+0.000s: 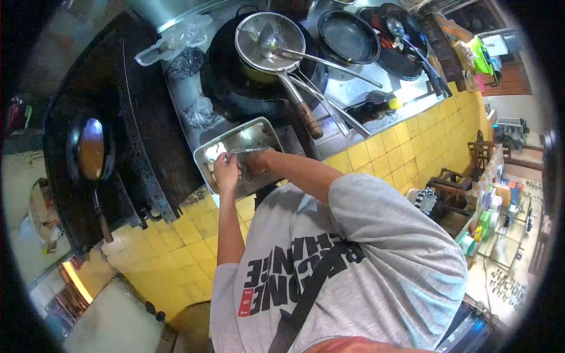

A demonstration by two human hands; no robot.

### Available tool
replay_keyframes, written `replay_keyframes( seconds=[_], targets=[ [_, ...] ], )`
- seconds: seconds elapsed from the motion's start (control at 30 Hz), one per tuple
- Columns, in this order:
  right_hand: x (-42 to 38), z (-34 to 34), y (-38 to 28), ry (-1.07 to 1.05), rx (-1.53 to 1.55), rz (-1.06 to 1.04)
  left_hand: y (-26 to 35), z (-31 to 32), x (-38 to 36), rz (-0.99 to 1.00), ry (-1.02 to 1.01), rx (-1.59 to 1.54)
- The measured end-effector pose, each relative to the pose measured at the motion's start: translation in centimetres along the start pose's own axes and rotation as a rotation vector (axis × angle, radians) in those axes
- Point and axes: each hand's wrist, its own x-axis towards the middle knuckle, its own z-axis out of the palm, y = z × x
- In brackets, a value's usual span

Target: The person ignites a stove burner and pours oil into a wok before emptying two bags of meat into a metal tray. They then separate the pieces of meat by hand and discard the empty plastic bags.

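A rectangular metal tray (268, 130) stands at the counter's near edge, with white pieces (215, 150) in its left part. My left hand (226, 170) is over the tray's near left side, thumb and fingers drawn together in a pinch. What it pinches is too small to make out. Close beside it, my right hand (256, 162) reaches down into the tray; its fingers are in shadow and mostly hidden. A thin, shiny, see-through strip (247, 148) shows between the two hands.
Behind the tray sits a large black wok (220, 76), with a strainer (259, 29) and a ladle (271, 44) across it. Their handles stick out toward me. Plastic bags (201, 113) lie left of the wok. A dark bottle (374, 106) and a black pan (349, 37) are to the right.
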Motion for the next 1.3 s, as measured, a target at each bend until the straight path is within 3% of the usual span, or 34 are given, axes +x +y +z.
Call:
replay_keyframes(
  seconds=[0.2,0.33,0.53,0.6,0.83,1.07,1.2,1.27,1.3],
  targets=[
    [-1.0,-2.0,-0.2,-0.081,0.006,-0.147,0.2,0.3,0.1,-0.043,-0.017,-0.018],
    [1.0,-0.4,0.3,-0.135,0.049,-0.107,0.9,0.4,0.0,-0.042,0.006,0.044],
    [-0.5,-1.3,-1.2,-0.002,0.055,-0.231,0.5,-0.2,0.7,-0.06,0.022,-0.057],
    [-3.3,-3.4,-2.4,0.207,0.031,0.02,1.0,-0.2,0.5,-0.055,0.072,-0.057],
    [-4.3,-5.0,-1.0,0.304,0.131,0.006,2.5,-0.6,0.2,-0.088,-0.009,-0.068],
    [-7.3,-6.2,0.8,0.752,0.356,-0.13,3.2,-0.2,0.2,-0.056,-0.042,-0.072],
    [-8.2,-7.1,0.5,0.767,0.528,-0.056,2.6,0.4,0.4,-0.05,-0.03,-0.064],
    [-9.1,-8.0,0.2,0.602,0.82,0.023,3.0,0.3,0.2,-0.046,-0.034,-0.059],
    [-9.4,-8.1,0.3,0.601,0.82,0.022,3.1,0.2,0.0,-0.045,-0.039,-0.057]
  ],
)
